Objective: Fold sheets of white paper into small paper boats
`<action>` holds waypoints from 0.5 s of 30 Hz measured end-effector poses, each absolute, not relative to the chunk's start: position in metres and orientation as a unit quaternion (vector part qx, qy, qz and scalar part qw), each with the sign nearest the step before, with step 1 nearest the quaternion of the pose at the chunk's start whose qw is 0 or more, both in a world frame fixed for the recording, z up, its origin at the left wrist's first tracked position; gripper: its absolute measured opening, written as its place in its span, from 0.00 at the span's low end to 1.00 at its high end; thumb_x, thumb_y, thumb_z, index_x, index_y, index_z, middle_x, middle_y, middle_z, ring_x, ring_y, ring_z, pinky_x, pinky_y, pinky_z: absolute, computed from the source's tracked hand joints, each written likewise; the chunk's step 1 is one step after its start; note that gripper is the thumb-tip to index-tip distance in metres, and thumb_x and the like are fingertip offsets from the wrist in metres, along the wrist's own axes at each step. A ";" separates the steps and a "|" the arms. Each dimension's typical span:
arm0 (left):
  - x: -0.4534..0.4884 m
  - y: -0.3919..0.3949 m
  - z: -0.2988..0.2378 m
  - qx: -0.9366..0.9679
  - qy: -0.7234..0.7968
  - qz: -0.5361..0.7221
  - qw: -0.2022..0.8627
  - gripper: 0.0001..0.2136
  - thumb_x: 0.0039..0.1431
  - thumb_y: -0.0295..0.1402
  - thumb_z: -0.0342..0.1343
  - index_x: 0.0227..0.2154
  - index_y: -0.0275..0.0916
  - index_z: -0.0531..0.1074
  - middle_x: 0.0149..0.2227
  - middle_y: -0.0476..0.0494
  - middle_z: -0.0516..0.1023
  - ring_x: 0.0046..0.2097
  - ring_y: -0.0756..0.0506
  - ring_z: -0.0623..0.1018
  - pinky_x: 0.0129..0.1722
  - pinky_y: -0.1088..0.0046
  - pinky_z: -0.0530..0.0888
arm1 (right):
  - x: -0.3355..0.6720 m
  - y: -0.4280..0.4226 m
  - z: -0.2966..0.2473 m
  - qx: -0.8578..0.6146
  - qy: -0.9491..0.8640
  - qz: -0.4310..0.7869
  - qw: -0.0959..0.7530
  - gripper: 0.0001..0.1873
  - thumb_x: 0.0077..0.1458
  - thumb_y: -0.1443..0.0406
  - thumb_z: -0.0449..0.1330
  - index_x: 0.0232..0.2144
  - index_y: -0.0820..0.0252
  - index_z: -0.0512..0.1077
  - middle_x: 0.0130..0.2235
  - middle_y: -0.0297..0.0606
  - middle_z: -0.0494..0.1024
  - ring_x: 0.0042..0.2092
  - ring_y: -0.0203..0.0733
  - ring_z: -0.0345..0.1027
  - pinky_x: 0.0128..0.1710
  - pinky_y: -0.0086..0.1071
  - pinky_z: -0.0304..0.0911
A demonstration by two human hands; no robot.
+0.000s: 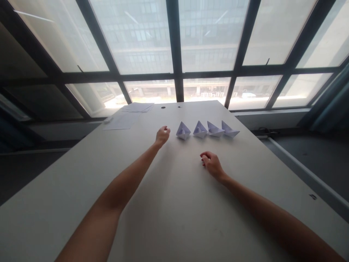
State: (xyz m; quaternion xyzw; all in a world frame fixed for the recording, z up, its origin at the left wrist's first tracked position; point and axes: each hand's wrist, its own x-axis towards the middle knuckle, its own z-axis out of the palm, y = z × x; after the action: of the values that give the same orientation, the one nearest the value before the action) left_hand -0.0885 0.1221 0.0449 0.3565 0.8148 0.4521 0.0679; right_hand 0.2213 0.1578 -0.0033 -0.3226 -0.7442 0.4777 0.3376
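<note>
Several folded white paper boats stand in a row across the table (174, 218). At the left end of the row is one paper boat (183, 131), and a second paper boat (200, 130) is just right of it. Further right, a third paper boat (215, 130) sits close against the end paper boat (230, 130). My left hand (163, 135), its fingers curled in, is just left of the leftmost boat, apart from it. Nearer to me, my right hand (212, 164) rests over the table below the row, fingers bent together. Nothing shows in either hand.
Flat white paper sheets (122, 120) lie at the table's far left. Two small dark round spots (163, 107) mark the far end. A small dark mark (312, 197) is near the right edge. Large framed windows (207, 36) rise beyond the table, with a curtain (327, 98) at right.
</note>
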 end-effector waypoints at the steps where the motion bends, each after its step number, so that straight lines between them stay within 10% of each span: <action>1: -0.082 0.105 0.040 0.372 0.815 0.440 0.062 0.22 0.63 0.37 0.51 0.57 0.32 0.67 0.56 0.32 0.73 0.55 0.41 0.75 0.55 0.66 0.69 | 0.221 0.161 -0.004 -0.317 -0.771 0.425 0.353 0.16 0.56 0.60 0.50 0.37 0.63 0.74 0.38 0.45 0.78 0.40 0.46 0.73 0.37 0.38 0.71; 6: -0.027 0.024 0.006 0.514 0.824 0.235 0.031 0.29 0.67 0.45 0.43 0.64 0.30 0.57 0.66 0.31 0.59 0.68 0.38 0.57 0.66 0.58 0.54 | 0.221 0.174 -0.008 -0.305 -0.878 0.188 0.318 0.24 0.61 0.62 0.47 0.55 0.67 0.69 0.56 0.51 0.72 0.59 0.48 0.62 0.61 0.40 0.54; 15: 0.020 -0.009 -0.003 0.593 0.803 0.056 0.001 0.31 0.67 0.52 0.37 0.68 0.44 0.49 0.71 0.43 0.46 0.71 0.37 0.46 0.66 0.48 0.45 | 0.222 0.170 -0.013 -0.288 -0.952 0.085 0.064 0.33 0.66 0.52 0.42 0.68 0.59 0.52 0.71 0.45 0.46 0.71 0.51 0.36 0.67 0.51 0.34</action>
State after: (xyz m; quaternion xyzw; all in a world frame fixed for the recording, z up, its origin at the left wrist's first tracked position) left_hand 0.0203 -0.0086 -0.0029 0.5935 0.8029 0.0562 0.0011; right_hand 0.2223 0.1701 -0.0126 -0.2885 -0.9515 0.0854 0.0641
